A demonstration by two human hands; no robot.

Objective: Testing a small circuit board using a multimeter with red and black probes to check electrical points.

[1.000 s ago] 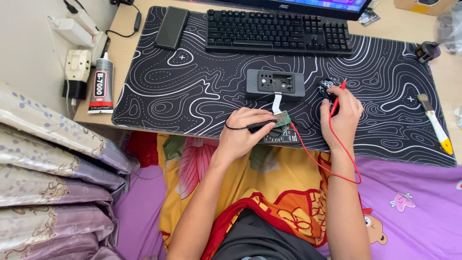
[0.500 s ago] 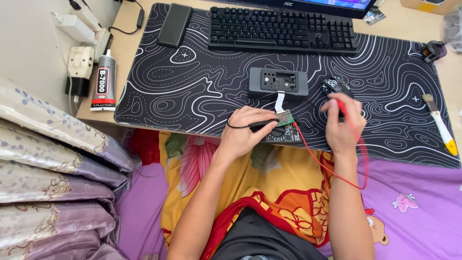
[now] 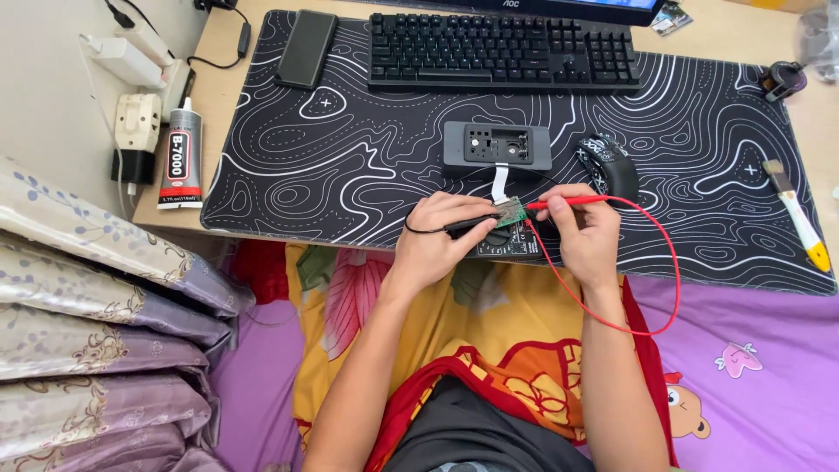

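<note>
Across the front edge of the patterned desk mat point(image 3: 350, 166), little moved since a second ago. Left hand point(image 3: 437, 245) still closed around the black probe point(image 3: 468, 227), tip on the small green circuit board point(image 3: 509, 212). Right hand point(image 3: 584, 232) lowered from the mouse point(image 3: 607, 166) (beside the grey housing point(image 3: 496, 147)), now pinching the red probe point(image 3: 568, 202) level toward the board, so both tips meeting there.

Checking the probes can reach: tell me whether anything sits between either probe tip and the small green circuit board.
Nothing visible does. The black probe and the red probe both reach the circuit board with no object between.
</note>
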